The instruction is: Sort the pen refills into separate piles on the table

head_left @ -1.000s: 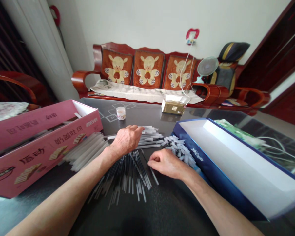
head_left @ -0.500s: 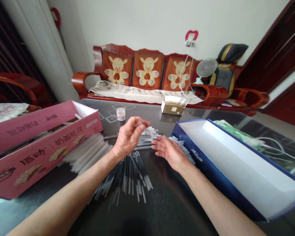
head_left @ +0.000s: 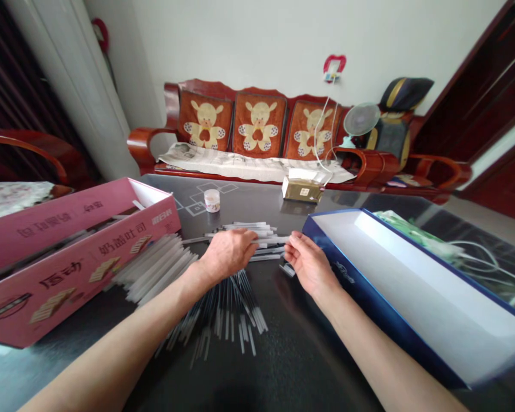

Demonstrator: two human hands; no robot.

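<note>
My left hand (head_left: 228,250) is closed, its fingertips on one end of a thin translucent plastic tube (head_left: 273,240). At the tube's other end, my right hand (head_left: 308,264) pinches it between thumb and fingers. The tube lies level between the two hands. Behind and under it is a pile of similar tubes (head_left: 251,225), some with dark parts. A fan of slim dark pen refills (head_left: 221,309) with clear ends spreads on the table below my left hand. Left of that wrist lies a stack of whitish empty-looking tubes (head_left: 157,269).
A long pink box (head_left: 124,243) with sticks inside stands on the left of the dark table (head_left: 292,355). The open blue box (head_left: 360,303) is close to my right forearm. Farther back are a small white jar (head_left: 212,201) and a tissue box (head_left: 302,190).
My right hand has gone from spread fingers to a pinch on the tube's end. My left hand has lowered and turned, and the tube now lies level.
</note>
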